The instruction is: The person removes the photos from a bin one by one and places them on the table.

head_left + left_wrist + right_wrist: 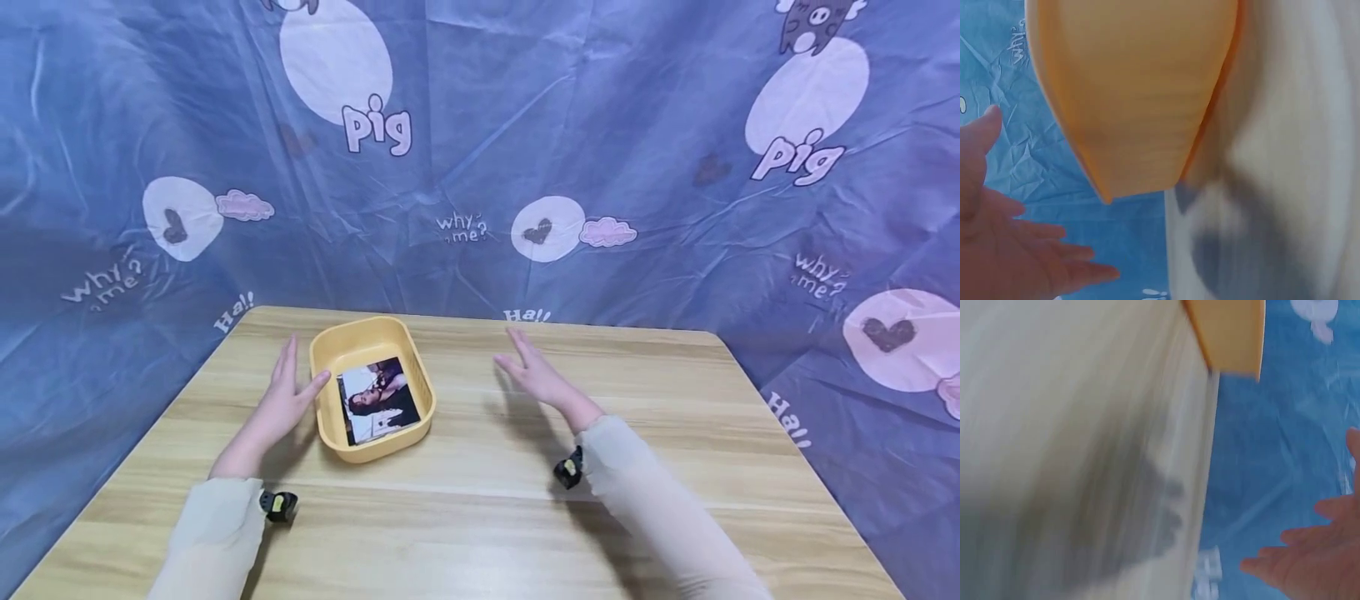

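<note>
A yellow plastic basket (351,455) with rounded corners stands on the left part of the table. Inside it lies a small stack of photos (381,400), the top one showing people. My left hand (281,408) is beside the basket's left wall, fingers spread and thumb at the rim in the head view. In the left wrist view a gap shows between that hand and the basket wall (1135,112). Well to the basket's right, my right hand (543,382) hovers over the table with straight fingers and holds nothing. The right wrist view shows its palm and fingers (1310,565).
The table (480,533) has a light wood-grain top. Behind it and along both sides hangs a blue cloth (465,150) printed with pigs, hearts and words. Each wrist wears a small black camera, such as the right one (568,468).
</note>
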Demonstrator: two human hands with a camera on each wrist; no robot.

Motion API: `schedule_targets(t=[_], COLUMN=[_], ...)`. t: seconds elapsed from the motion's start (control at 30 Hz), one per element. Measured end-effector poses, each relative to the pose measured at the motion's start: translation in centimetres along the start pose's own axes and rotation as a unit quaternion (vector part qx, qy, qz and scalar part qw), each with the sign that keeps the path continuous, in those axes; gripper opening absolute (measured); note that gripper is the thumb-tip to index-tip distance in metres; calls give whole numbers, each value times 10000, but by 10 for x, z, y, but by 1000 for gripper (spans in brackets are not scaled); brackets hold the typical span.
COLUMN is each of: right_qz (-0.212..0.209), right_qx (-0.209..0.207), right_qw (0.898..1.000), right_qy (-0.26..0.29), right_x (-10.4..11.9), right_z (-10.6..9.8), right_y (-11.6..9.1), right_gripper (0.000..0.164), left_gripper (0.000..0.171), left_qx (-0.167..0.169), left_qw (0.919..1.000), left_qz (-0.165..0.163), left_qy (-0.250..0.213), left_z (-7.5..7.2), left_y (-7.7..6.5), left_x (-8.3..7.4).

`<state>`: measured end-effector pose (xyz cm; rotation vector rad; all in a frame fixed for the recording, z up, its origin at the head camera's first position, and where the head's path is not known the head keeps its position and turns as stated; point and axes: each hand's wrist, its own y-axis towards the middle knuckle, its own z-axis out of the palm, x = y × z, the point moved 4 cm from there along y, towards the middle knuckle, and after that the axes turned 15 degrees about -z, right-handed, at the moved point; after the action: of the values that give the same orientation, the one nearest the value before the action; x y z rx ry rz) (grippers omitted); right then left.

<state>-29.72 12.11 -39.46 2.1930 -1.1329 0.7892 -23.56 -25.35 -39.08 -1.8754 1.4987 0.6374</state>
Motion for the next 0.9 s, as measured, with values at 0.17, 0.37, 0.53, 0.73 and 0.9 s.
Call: schedule_targets(t=[0.17, 0.37, 0.53, 0.73, 0.9], right_qz=[129, 516, 936, 1171, 1038], right_qx=[5, 31, -114, -88, -11], right_qw=[9949, 9575, 9176, 8982, 8977], right_qy=[1002, 2839, 3862, 4236, 4283], right_x=[20, 30, 28, 28, 31], right_z=[33, 72, 95, 107, 108], right_y=[18, 27, 34, 36, 36], right_gripper=[68, 69, 63, 57, 51], left_gripper=[95, 93, 86, 72, 72], left_qx=[397, 1022, 1462, 1564, 1555], left_qw=[9975, 9819, 9567, 9477, 9467], left_qz=[-348, -761, -1024, -945, -952], left_qy=[-478, -1403, -2299, -2616, -2656], left_z=[5, 14, 21, 21, 19], left_y=[-4, -7, -4, -3, -2], left_x=[5, 11, 19, 28, 30])
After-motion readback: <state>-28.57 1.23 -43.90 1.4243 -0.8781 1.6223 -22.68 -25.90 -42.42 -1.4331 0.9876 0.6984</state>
